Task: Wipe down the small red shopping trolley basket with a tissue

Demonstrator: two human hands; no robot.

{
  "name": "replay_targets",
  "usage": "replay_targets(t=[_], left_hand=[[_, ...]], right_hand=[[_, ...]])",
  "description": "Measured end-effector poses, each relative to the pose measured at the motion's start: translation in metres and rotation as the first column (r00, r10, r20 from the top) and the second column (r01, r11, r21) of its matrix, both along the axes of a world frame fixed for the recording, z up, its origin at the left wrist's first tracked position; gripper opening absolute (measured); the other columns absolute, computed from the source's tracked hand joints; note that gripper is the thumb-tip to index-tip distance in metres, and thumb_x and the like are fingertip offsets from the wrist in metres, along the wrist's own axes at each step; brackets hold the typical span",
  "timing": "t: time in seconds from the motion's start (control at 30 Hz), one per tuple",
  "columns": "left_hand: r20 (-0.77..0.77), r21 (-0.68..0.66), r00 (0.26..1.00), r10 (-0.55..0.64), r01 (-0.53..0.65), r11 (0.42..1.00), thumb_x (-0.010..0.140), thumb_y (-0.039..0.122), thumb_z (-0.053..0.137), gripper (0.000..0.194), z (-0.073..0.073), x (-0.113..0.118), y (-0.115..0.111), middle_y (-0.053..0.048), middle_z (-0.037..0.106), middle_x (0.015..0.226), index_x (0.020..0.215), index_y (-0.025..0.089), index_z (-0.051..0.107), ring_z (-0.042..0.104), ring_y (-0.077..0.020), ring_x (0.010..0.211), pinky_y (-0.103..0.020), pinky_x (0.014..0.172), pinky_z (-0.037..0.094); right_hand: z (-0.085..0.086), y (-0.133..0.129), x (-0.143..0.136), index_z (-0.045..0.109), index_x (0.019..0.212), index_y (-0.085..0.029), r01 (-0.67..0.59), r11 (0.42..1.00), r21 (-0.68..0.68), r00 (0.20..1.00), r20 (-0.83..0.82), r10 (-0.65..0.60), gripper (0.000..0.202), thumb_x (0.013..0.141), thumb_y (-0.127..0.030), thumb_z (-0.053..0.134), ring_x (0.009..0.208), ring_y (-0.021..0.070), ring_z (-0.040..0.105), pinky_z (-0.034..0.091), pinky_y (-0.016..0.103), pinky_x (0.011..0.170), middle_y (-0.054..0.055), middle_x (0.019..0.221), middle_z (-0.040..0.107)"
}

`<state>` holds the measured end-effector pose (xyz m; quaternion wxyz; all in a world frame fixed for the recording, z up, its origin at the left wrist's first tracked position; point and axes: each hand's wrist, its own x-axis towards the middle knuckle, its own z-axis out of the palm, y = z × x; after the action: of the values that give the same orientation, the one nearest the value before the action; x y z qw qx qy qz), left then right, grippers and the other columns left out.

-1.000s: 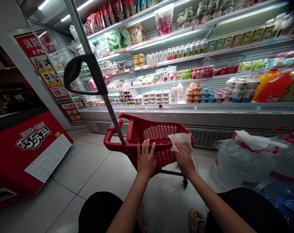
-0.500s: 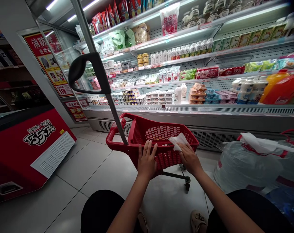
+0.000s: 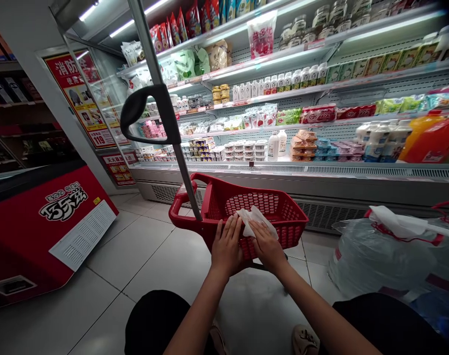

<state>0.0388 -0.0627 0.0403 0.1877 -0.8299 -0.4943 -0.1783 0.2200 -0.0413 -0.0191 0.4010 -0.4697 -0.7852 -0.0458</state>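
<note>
1. Red shopping cart (image 3: 217,197) stands on the tiled floor (image 3: 143,266), in front of the chilled display case (image 3: 350,195), its near side just beyond the person's knees.
2. Grey pole (image 3: 184,172) rises from the cart's left end, with a black handle (image 3: 169,118) partway up.
3. Left hand (image 3: 227,249) lies palm down on the near rim, flat, its fingers straight and close together; whether its fingertips touch the cloth, I cannot tell.
4. Right hand (image 3: 266,249), just beside it, holds the cloth beneath nearly straight fingers at the same rim.
5. White cloth (image 3: 254,216) spreads past those fingertips, partly crumpled.
</note>
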Motion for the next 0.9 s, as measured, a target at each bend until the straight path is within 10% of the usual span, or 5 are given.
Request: replay_targets(t=[0.23, 0.6, 0.9], left_hand=[[0.052, 0.089, 0.986, 0.16, -0.164, 0.982, 0.083, 0.022, 0.065, 0.081, 0.022, -0.026, -0.005, -0.009, 0.029, 0.171, 0.16, 0.029, 0.039, 0.022, -0.033, 0.16, -0.062, 0.13, -0.004], [0.074, 0.188, 0.985, 0.157, -0.169, 0.968, 0.098, 0.024, 0.048, 0.069, 0.017, -0.02, -0.004, -0.014, 0.033, 0.169, 0.163, 0.014, 0.028, 0.027, -0.0263, 0.158, -0.057, 0.132, 0.007], [0.139, 0.219, 0.983, 0.116, -0.145, 0.965, 0.08, 0.007, 0.057, 0.087, 0.025, -0.014, -0.012, -0.021, 0.011, 0.173, 0.161, 0.012, 0.027, 0.019, -0.0322, 0.16, -0.058, 0.13, 0.016]], right_hand=[[-0.012, 0.009, 0.027, 0.036, 0.163, -0.02, 0.116, 0.991, -0.069, 0.992, -0.036, -0.118, 0.058, 0.106, -0.028, 0.027, 0.15, 0.0228, 0.043, 0.028, 0.049, 0.129, 0.007, 0.159, 0.05], [0.037, -0.002, -0.071, 0.033, 0.164, -0.017, -0.181, 0.983, -0.039, 0.975, -0.137, 0.174, 0.058, 0.106, -0.025, 0.031, 0.153, 0.0243, 0.037, 0.032, 0.052, 0.127, 0.011, 0.162, 0.046], [0.029, 0.007, -0.023, 0.048, 0.156, -0.02, -0.1, 0.991, -0.092, 0.982, -0.172, 0.083, 0.054, 0.105, -0.025, 0.032, 0.145, 0.0248, 0.05, 0.035, 0.053, 0.125, 0.01, 0.153, 0.057]])
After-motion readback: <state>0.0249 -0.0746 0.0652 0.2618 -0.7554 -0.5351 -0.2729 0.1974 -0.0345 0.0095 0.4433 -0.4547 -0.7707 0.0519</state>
